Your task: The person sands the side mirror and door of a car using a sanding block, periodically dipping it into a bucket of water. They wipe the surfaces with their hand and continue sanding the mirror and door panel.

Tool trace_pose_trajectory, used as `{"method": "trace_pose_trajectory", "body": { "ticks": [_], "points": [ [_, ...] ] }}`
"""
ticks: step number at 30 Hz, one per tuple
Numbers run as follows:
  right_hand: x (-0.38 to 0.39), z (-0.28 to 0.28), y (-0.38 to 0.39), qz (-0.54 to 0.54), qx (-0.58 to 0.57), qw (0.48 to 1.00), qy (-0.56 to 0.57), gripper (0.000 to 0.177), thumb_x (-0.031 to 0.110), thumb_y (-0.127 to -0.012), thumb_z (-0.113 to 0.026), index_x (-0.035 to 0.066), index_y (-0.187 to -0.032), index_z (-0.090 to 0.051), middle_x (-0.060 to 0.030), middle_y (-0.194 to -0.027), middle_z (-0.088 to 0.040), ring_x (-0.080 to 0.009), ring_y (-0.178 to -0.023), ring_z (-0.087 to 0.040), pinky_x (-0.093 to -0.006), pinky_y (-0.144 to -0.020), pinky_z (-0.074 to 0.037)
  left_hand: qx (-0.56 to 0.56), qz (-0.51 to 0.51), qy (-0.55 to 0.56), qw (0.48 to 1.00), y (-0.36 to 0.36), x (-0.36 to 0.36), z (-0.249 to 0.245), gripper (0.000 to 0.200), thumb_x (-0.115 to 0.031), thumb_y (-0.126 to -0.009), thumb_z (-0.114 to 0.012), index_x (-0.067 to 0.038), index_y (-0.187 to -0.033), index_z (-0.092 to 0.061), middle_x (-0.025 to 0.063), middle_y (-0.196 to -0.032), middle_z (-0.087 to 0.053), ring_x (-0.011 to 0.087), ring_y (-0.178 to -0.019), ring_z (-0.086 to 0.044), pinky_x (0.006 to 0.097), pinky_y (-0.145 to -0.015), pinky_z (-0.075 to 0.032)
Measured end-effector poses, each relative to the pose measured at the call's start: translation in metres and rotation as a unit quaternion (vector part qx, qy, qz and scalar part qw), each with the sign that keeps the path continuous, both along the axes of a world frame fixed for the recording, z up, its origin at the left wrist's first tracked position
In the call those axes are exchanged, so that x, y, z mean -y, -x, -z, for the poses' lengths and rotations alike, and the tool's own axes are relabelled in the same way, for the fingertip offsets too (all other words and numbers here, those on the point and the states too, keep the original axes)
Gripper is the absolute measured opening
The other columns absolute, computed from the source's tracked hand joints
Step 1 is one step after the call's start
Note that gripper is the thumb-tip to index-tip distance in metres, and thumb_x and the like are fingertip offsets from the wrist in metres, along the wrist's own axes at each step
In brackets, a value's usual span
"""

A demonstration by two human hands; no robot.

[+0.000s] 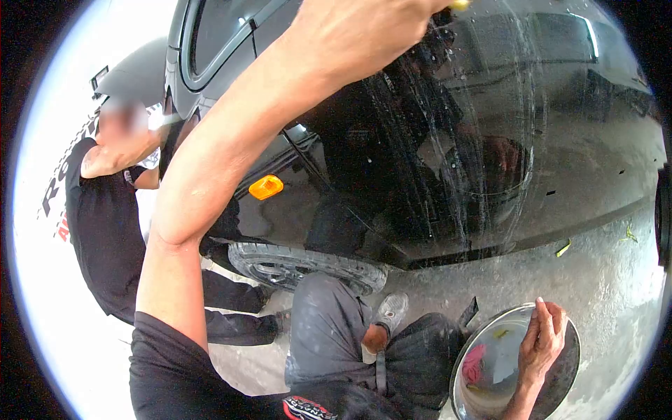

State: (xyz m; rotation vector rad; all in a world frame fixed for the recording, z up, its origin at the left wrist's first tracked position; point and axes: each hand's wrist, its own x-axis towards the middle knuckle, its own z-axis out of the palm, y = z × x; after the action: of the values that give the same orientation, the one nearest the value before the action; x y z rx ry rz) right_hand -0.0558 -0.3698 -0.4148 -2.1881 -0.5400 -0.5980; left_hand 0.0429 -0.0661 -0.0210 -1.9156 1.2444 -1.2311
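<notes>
My left arm stretches up across the view, and my left hand (367, 31) is at the top edge over the black car (595, 161). Its fingers are closed and partly cut off by the frame, with a small bit of a yellow thing (459, 4) at their tips. Whitish wet streaks run down the glossy panel beside that hand. Low on the right, my right hand (544, 343) reaches over a bucket (458, 378), its bent fingers on the far rim. Inside the bucket are cloudy water and a pink cloth (473, 364).
Another person (105, 224) in dark clothes stands by the car at left. An orange side light (266, 187) and a wheel (308, 269) are close to my bent knees (322, 315). Leaf-like green scraps (563, 248) lie on the wet concrete floor (602, 280).
</notes>
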Motion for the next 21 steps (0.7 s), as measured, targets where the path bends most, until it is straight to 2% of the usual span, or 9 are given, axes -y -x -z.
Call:
{"method": "trace_pose_trajectory", "body": {
  "ticks": [2, 3, 9, 13, 15, 20, 21],
  "points": [
    [0.002, -0.006, -0.001, 0.003, 0.005, 1.0, 0.0, 0.027, -0.003, -0.094, -0.065, 0.004, -0.12, -0.07, -0.016, -0.105, -0.066, -0.0319, -0.093, -0.065, -0.0404, -0.079, -0.053, -0.018, -0.096, 0.022, 0.995, 0.028, -0.005, 0.002, 0.011, -0.001, -0.083, -0.069, -0.002, -0.082, -0.058, 0.0098, -0.082, -0.054, 0.0265, -0.08, -0.054, 0.039, -0.072, -0.044],
    [0.003, -0.008, 0.001, 0.007, 0.006, 1.0, -0.002, 0.027, -0.003, -0.094, -0.065, 0.004, -0.12, -0.07, -0.016, -0.105, -0.066, -0.032, -0.093, -0.065, -0.0404, -0.079, -0.053, -0.01, -0.094, 0.025, 0.995, 0.032, -0.006, 0.004, 0.011, -0.002, -0.083, -0.069, -0.003, -0.082, -0.058, 0.0103, -0.082, -0.054, 0.0269, -0.081, -0.054, 0.0393, -0.072, -0.044],
    [-0.002, -0.004, 0.001, 0.006, 0.003, 1.0, -0.004, 0.026, -0.002, -0.095, -0.064, 0.004, -0.119, -0.07, -0.0162, -0.105, -0.066, -0.0331, -0.093, -0.065, -0.0416, -0.081, -0.053, 0.101, 0.04, -0.041, 0.993, -0.014, 0.013, -0.014, 0.011, 0.002, -0.083, -0.069, -0.004, -0.077, -0.061, 0.0098, -0.077, -0.06, 0.0248, -0.075, -0.06, 0.0379, -0.065, -0.049],
    [0.0, -0.009, 0.002, 0.017, -0.005, 1.0, -0.009, 0.028, -0.003, -0.091, -0.066, 0.002, -0.118, -0.07, -0.0184, -0.106, -0.065, -0.0366, -0.095, -0.063, -0.044, -0.083, -0.053, 0.006, -0.014, 0.121, 0.993, 0.033, 0.005, -0.02, 0.008, 0.003, -0.086, -0.075, -0.001, -0.089, -0.07, 0.0088, -0.08, -0.067, 0.0195, -0.07, -0.064, 0.0315, -0.061, -0.049],
    [0.0, -0.01, 0.002, 0.022, -0.003, 1.0, -0.006, 0.028, -0.003, -0.091, -0.066, 0.002, -0.118, -0.07, -0.019, -0.106, -0.065, -0.0367, -0.096, -0.063, -0.0442, -0.083, -0.053, -0.026, -0.051, 0.15, 0.987, 0.048, -0.008, -0.018, 0.009, 0.003, -0.086, -0.075, -0.001, -0.093, -0.071, 0.0094, -0.082, -0.068, 0.0178, -0.071, -0.065, 0.0297, -0.063, -0.049],
    [0.001, -0.008, 0.003, 0.023, 0.007, 1.0, 0.005, 0.025, 0.0, -0.096, -0.062, 0.003, -0.12, -0.07, -0.0162, -0.106, -0.066, -0.0327, -0.092, -0.064, -0.0415, -0.082, -0.052, -0.05, -0.106, 0.09, 0.989, 0.045, -0.024, -0.004, 0.017, 0.0, -0.079, -0.081, -0.005, -0.092, -0.07, 0.0097, -0.081, -0.065, 0.0281, -0.077, -0.064, 0.0369, -0.066, -0.05],
    [0.001, -0.008, 0.002, 0.028, 0.012, 0.999, 0.009, 0.025, 0.0, -0.097, -0.062, 0.003, -0.12, -0.07, -0.0162, -0.106, -0.066, -0.0326, -0.092, -0.064, -0.0415, -0.082, -0.052, -0.027, -0.08, 0.067, 0.994, 0.037, -0.021, -0.001, 0.015, 0.001, -0.079, -0.077, -0.005, -0.089, -0.068, 0.01, -0.082, -0.062, 0.0291, -0.078, -0.062, 0.0385, -0.068, -0.049]
  ]
}}
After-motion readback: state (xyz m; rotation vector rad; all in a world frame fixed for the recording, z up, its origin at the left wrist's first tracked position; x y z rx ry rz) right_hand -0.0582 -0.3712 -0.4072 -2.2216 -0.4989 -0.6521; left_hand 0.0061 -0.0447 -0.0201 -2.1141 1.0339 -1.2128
